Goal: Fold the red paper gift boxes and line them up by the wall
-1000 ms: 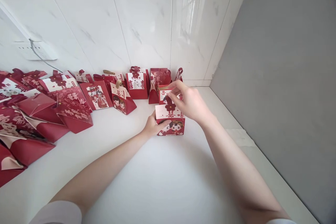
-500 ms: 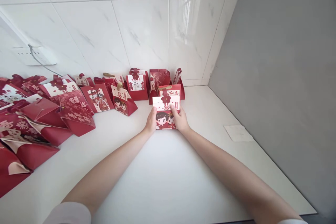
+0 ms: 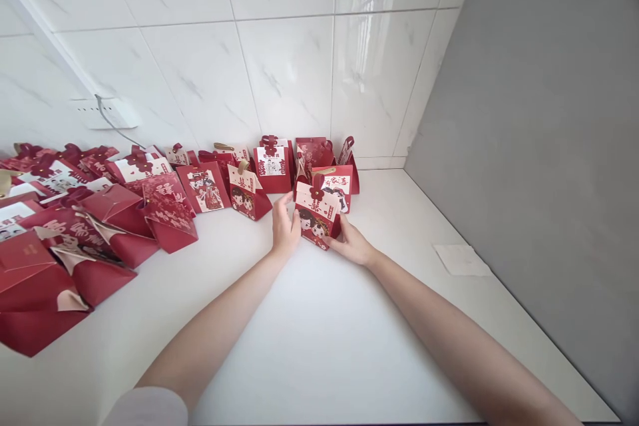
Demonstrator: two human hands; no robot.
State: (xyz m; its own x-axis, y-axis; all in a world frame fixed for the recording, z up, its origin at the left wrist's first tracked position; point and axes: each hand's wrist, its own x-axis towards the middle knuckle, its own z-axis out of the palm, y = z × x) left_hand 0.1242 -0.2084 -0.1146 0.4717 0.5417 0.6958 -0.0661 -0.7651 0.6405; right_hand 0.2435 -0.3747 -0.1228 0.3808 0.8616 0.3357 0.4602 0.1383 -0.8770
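Note:
A red and cream candy gift box (image 3: 317, 216) stands slightly turned on the white tabletop, with two cartoon faces on its front and a dark red flower tie on top. My right hand (image 3: 352, 243) grips its lower right side, thumb across the front. At the left edge of the box is my left hand (image 3: 286, 226), its fingers stretched upward and spread from the thumb. The thumb seems to touch the box edge. Right behind stands another red gift box (image 3: 339, 188) with a white label, partly covered by the front one.
Several red gift boxes (image 3: 167, 210) crowd the left side and line the tiled wall (image 3: 284, 73). A small cartoon-faced box (image 3: 244, 196) stands left of my hands. A flat white piece (image 3: 462, 259) lies near the grey panel (image 3: 544, 146) at right. A socket (image 3: 104, 113) with a cable is on the wall.
The gift box has turned and tilted between my hands. My left fingers have loosened from its side, and my right hand has slid lower. The view has shifted a little to the left.

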